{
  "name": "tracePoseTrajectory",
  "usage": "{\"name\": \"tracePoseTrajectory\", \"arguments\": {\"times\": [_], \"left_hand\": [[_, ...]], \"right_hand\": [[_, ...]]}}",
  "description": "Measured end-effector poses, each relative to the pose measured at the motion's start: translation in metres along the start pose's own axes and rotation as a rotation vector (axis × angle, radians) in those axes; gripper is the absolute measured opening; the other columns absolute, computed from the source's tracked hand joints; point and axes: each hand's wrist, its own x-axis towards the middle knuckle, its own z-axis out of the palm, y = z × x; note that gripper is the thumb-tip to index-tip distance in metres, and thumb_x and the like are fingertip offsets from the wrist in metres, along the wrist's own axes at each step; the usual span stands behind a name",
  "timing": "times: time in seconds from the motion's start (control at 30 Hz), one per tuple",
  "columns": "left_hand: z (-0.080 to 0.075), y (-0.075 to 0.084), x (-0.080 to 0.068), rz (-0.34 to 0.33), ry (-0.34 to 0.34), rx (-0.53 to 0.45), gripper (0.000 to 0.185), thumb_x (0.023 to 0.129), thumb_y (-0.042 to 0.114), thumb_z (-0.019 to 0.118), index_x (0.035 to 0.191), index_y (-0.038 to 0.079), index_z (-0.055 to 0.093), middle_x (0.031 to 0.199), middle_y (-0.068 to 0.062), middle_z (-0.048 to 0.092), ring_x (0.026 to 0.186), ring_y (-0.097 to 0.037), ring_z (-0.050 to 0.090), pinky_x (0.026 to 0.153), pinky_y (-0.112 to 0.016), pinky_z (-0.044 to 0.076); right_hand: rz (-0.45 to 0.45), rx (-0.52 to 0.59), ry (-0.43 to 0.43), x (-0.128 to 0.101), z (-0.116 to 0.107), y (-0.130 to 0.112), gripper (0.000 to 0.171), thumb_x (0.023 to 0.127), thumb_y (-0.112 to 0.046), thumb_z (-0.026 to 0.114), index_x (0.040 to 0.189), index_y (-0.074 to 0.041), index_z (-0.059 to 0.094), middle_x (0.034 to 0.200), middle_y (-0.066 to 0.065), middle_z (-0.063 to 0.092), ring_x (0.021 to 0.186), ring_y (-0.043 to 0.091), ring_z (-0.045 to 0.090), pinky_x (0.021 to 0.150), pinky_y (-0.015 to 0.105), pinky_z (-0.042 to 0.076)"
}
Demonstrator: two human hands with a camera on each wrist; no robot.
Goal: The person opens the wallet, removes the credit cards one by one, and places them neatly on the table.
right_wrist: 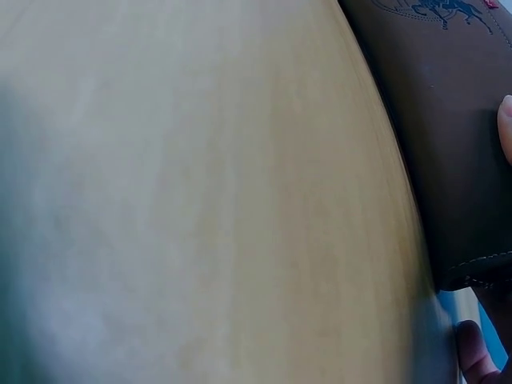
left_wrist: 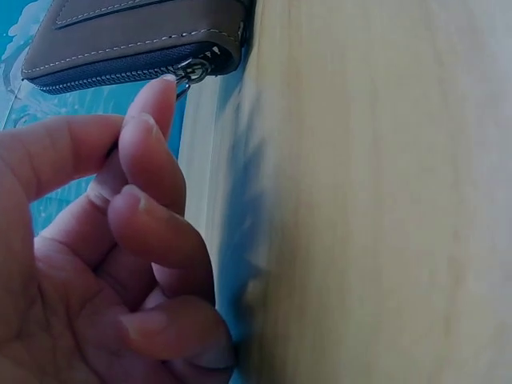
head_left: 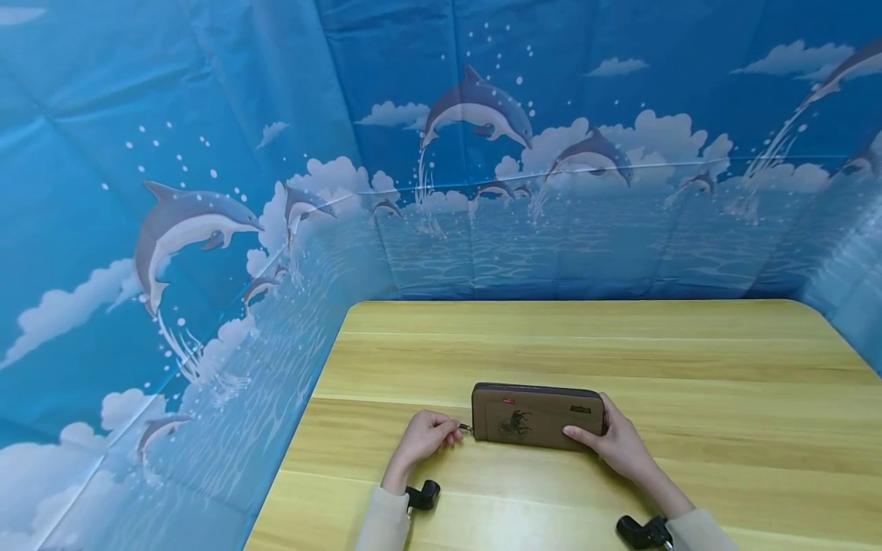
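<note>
A brown long zip wallet (head_left: 547,417) with a dark horse emblem and a small red tag stands on its long edge on the table. My right hand (head_left: 622,445) grips its right end, thumb across the front face and fingers behind. At the left end my left hand (head_left: 429,436) pinches the zipper pull (head_left: 465,427) between thumb and index finger, the other fingers curled below. Up close in the left wrist view, the metal zipper slider (left_wrist: 192,70) sits at the wallet's corner, the zip's teeth closed beside it. The right wrist view shows the right thumb (right_wrist: 506,128) against the wallet.
The light wood table (head_left: 551,344) stretches out behind and to both sides of the wallet. Blue sheeting (head_left: 310,252) printed with dolphins and clouds hangs along its back and sides. Black wrist cameras (head_left: 423,496) are strapped at both sleeves.
</note>
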Motion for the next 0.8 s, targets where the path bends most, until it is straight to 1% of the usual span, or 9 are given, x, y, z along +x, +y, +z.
{"name": "tracePoseTrajectory", "arguments": {"times": [0.23,0.37,0.53,0.67,0.8], "left_hand": [[0.0019,-0.0027,-0.0002,0.005,0.014,0.002,0.031,0.094,0.013,0.058,0.068,0.000,0.069,0.065,-0.002,0.064,0.046,-0.006,0.039,0.042,-0.018,0.031],[0.0014,-0.0038,0.0006,0.013,0.009,0.009,0.031,0.094,0.014,0.057,0.069,0.001,0.069,0.064,-0.002,0.062,0.046,-0.006,0.037,0.043,-0.018,0.030],[-0.0002,-0.0032,0.0007,0.032,0.004,0.022,0.033,0.095,0.015,0.056,0.069,-0.001,0.068,0.063,-0.002,0.061,0.046,-0.007,0.036,0.043,-0.019,0.028],[-0.0010,-0.0017,0.0010,0.034,0.002,0.014,0.032,0.095,0.015,0.056,0.069,-0.001,0.068,0.064,-0.003,0.062,0.047,-0.007,0.036,0.043,-0.019,0.028],[-0.0006,-0.0011,0.0016,0.023,0.005,-0.013,0.031,0.095,0.016,0.057,0.071,0.000,0.069,0.064,-0.003,0.061,0.049,-0.007,0.038,0.044,-0.019,0.030]], "right_hand": [[-0.015,-0.025,0.013,0.0005,0.0006,0.0011,0.060,0.079,-0.033,0.077,0.124,-0.009,0.046,0.098,0.005,0.062,0.086,0.017,0.059,0.071,0.030,0.048],[-0.013,-0.048,0.020,0.0009,0.0012,0.0017,0.060,0.079,-0.034,0.077,0.123,-0.008,0.046,0.097,0.005,0.062,0.086,0.019,0.059,0.070,0.031,0.048],[-0.009,-0.089,0.034,0.0019,0.0014,0.0014,0.065,0.079,-0.037,0.077,0.127,-0.007,0.045,0.098,0.005,0.062,0.089,0.021,0.058,0.074,0.037,0.048],[-0.008,-0.108,0.038,0.0021,0.0011,0.0012,0.067,0.079,-0.039,0.076,0.128,-0.005,0.044,0.099,0.006,0.062,0.090,0.023,0.058,0.075,0.041,0.047],[-0.010,-0.111,0.038,0.0016,0.0004,0.0015,0.068,0.079,-0.039,0.076,0.129,-0.005,0.044,0.098,0.006,0.063,0.089,0.022,0.058,0.075,0.041,0.047]]}}
